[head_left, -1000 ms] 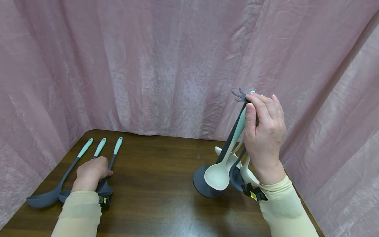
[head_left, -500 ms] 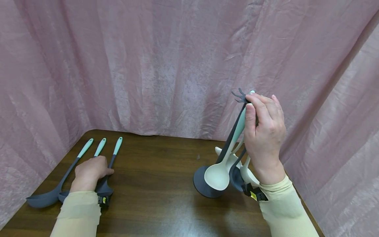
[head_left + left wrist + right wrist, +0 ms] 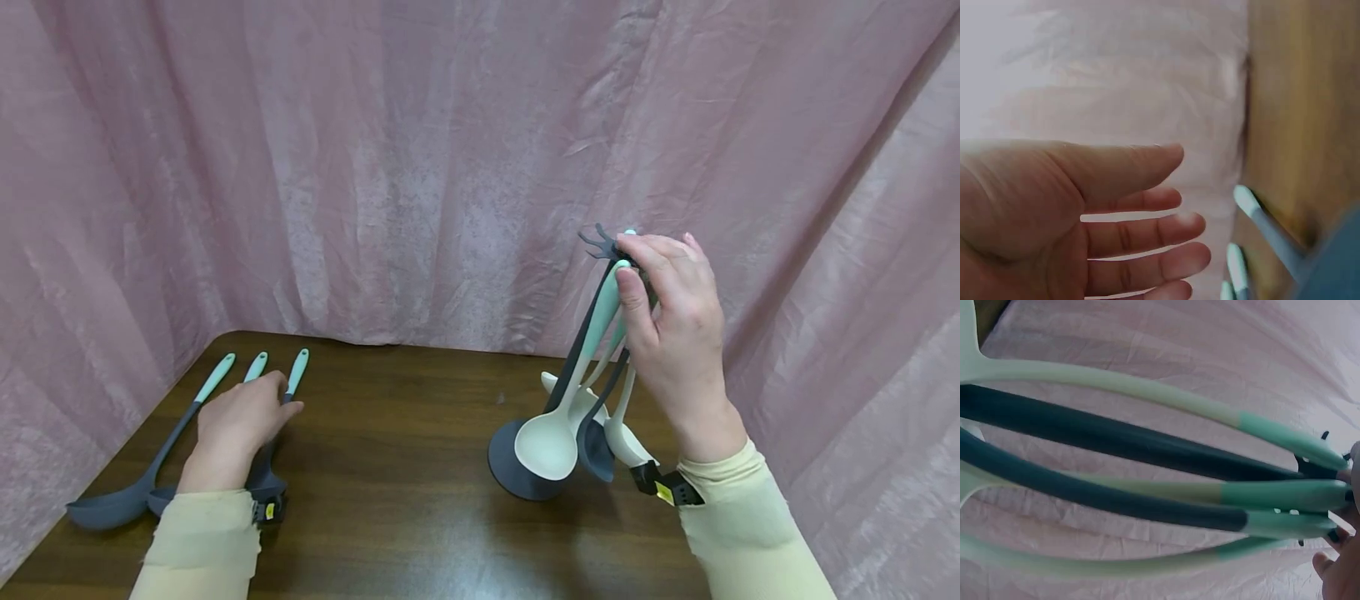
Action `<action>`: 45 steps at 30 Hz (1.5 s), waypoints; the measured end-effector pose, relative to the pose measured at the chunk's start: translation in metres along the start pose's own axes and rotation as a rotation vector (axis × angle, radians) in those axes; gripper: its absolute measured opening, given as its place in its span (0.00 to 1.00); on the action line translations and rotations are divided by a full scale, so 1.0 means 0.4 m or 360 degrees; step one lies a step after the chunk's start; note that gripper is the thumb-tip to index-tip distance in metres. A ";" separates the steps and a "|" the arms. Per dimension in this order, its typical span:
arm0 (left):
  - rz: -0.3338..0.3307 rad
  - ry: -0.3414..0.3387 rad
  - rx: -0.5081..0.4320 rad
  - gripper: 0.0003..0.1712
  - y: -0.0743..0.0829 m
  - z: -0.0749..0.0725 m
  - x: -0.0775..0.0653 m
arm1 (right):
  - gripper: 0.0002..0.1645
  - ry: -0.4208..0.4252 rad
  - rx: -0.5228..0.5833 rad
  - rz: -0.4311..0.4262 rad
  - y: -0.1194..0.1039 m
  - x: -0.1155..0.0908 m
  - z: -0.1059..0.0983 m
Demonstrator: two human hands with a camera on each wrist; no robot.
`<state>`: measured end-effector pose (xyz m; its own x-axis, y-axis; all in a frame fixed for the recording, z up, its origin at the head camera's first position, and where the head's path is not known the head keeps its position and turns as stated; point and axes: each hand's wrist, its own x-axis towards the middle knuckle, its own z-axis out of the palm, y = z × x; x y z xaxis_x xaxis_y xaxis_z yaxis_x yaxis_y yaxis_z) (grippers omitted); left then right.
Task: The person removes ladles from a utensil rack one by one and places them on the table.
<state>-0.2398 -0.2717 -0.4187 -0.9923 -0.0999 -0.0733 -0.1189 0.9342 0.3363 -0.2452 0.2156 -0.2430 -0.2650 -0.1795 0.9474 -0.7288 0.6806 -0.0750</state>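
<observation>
In the head view a dark grey utensil stand (image 3: 504, 468) carries several hanging utensils. A white spoon (image 3: 546, 447) hangs at its front, beside a dark grey utensil (image 3: 597, 457) and another white one (image 3: 628, 443). My right hand (image 3: 671, 321) is at the stand's top, index fingertip by the hooks, thumb loosely bent beside the mint handles. In the right wrist view those handles reach the fingers at the right edge. My left hand (image 3: 238, 421) hovers over grey utensils at the left; the left wrist view shows its fingers extended, holding nothing.
On the brown wooden table (image 3: 390, 450) a grey ladle (image 3: 108, 507) lies at the far left. Two more grey utensils with mint handles (image 3: 297, 371) lie beside it, partly hidden by the left arm. A pink curtain (image 3: 450, 167) hangs behind.
My left hand has risen and shifted away from me above the grey utensils. The right thumb and hand have eased slightly rightward, uncovering the top of the white spoon's handle.
</observation>
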 end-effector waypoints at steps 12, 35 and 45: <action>0.0259 0.0378 -0.0048 0.23 0.110 -0.018 -0.045 | 0.41 -0.0139 0.0246 -0.0002 0.073 0.014 -0.014; 0.0599 0.0558 -0.0171 0.17 0.271 -0.034 -0.103 | 0.40 -0.0184 0.0389 -0.0109 0.116 0.018 0.019; 0.0757 0.0592 -0.0266 0.15 0.339 -0.011 -0.109 | 0.39 -0.0160 0.0291 -0.0054 0.099 0.014 0.017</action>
<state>-0.2128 -0.1420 -0.3656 -0.8802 0.1732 0.4419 0.3647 0.8426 0.3963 -0.2797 0.2368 -0.2428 -0.2935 -0.2760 0.9153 -0.8383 0.5344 -0.1077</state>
